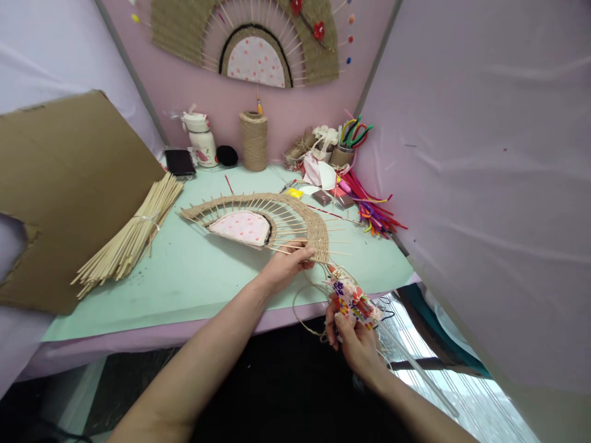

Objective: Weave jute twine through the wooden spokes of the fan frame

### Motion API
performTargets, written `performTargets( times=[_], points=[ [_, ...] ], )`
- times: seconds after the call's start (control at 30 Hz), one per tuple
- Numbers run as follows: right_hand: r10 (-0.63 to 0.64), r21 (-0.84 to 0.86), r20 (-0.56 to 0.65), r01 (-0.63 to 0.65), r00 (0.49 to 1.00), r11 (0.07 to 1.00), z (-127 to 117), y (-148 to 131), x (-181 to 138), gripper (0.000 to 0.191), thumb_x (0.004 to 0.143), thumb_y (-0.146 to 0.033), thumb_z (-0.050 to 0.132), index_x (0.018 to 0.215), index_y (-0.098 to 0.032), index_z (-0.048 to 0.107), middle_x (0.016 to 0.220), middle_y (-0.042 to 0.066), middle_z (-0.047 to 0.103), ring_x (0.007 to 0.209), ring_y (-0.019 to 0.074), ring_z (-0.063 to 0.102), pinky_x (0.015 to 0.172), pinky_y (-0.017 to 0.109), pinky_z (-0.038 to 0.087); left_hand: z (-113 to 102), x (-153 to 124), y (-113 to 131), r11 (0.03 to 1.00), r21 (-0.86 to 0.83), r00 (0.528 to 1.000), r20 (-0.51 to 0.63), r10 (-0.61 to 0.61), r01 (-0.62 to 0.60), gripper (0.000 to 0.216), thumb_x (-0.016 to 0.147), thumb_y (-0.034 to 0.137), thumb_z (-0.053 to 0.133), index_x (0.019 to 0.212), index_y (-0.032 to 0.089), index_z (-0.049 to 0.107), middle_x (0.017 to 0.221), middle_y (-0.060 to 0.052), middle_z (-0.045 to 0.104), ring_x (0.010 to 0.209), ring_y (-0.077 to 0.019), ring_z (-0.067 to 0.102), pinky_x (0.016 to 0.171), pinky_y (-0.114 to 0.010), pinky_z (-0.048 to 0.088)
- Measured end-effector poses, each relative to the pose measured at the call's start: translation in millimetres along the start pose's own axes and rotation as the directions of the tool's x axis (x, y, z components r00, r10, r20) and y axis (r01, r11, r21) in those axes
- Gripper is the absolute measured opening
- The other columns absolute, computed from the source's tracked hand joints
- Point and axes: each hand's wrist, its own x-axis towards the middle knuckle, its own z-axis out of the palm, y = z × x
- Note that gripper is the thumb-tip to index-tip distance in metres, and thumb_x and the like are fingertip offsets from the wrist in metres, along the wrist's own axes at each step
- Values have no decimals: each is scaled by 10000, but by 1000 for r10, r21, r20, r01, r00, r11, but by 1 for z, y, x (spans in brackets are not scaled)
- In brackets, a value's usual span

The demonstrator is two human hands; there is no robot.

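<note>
A half-round woven fan (316, 231) of twine and thin sticks lies tilted over the table, with a pink-dotted half-circle panel (242, 227) at its centre. My left hand (292, 261) pinches the fan's near right end, thumb on the woven band. My right hand (353, 335) is wrapped round a flower-patterned glue gun (353, 298), its orange tip close to the fan's corner. Whether the tip touches the weave, I cannot tell. A long clear stick (429, 378) trails from behind the glue gun. Loose twine (295, 311) hangs in a loop below the fan's corner.
A tied bundle of sticks (132, 237) and a cardboard sheet (69, 160) are at the left. Along the back stand a white bottle (203, 144), a twine spool (253, 141) and a scissors holder (342, 155). Coloured pipe cleaners (376, 209) lie right. Another fan (318, 61) hangs on the wall.
</note>
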Motion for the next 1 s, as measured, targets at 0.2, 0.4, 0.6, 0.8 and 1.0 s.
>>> performTargets(
  times=[0.2,0.4,0.6,0.8,1.0],
  points=[
    [7,54,25,-8,1000,998,1,3,2,349,917,-496,422,750,-197,486,500,-57,437,391,84,400,368,204,332,0,0,0,1000,1,1000,10,-4,4,301,615,355,804,825,159,712,815,-36,663,715,-109,550,618,-223,418],
    [45,176,23,-48,999,983,0,13,2,312,888,-487,481,994,-193,486,687,-31,534,385,63,402,339,196,326,1,-1,0,1000,-24,999,-26,-19,18,312,594,334,814,828,162,699,801,-23,653,712,-117,554,629,-242,417],
    [40,185,78,-54,996,981,-2,19,3,307,901,-498,464,935,-195,498,652,-35,513,404,69,401,353,196,327,2,-1,0,999,-38,998,-42,-40,38,342,559,338,838,807,156,690,788,-15,643,685,-102,549,612,-231,428],
    [40,156,116,-58,992,986,-6,24,1,311,924,-483,436,842,-192,511,555,-48,472,414,81,411,369,195,323,0,1,-2,999,-38,999,-22,-27,26,299,605,322,816,826,162,693,805,-18,650,705,-104,554,624,-229,430],
    [53,165,139,-76,989,983,-6,28,2,337,925,-502,422,842,-191,519,555,-42,468,424,89,408,366,202,317,-2,1,-6,999,-38,999,-27,-23,22,316,611,318,813,851,158,684,830,-24,647,721,-110,561,623,-228,434]
  ],
)
